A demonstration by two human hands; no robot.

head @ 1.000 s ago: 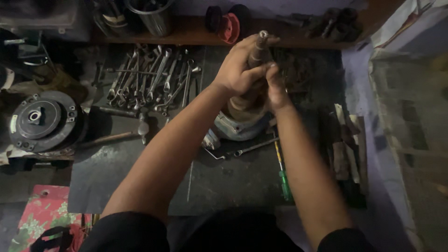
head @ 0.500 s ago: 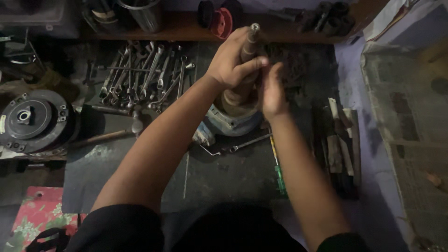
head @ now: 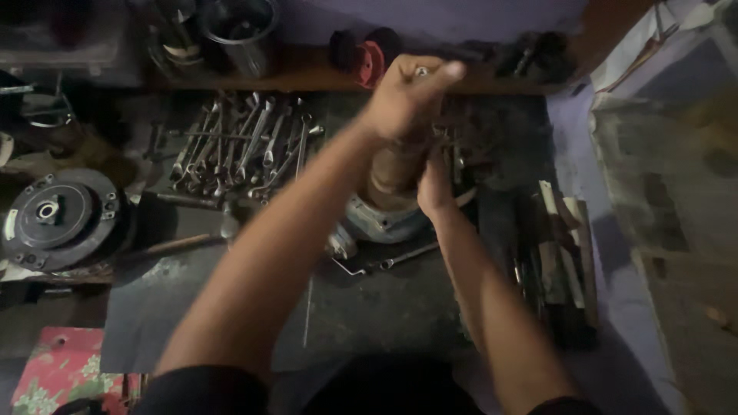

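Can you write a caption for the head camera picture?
Both hands grip an upright motor rotor beside scattered wrenches.

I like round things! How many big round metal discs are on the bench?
1: a dark round disc at the bench's left edge, left of the wrenches. The arms may hide others.

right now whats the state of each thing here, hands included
left hand: closed around the top of the upright shaft
right hand: pressed against the shaft's brown body, lower down
shaft assembly: standing upright on its round metal base
wrenches: lying loose in a heap on the mat
hammer: lying flat, untouched
round pulley disc: lying flat at the left, untouched
metal tin: upright, open-topped
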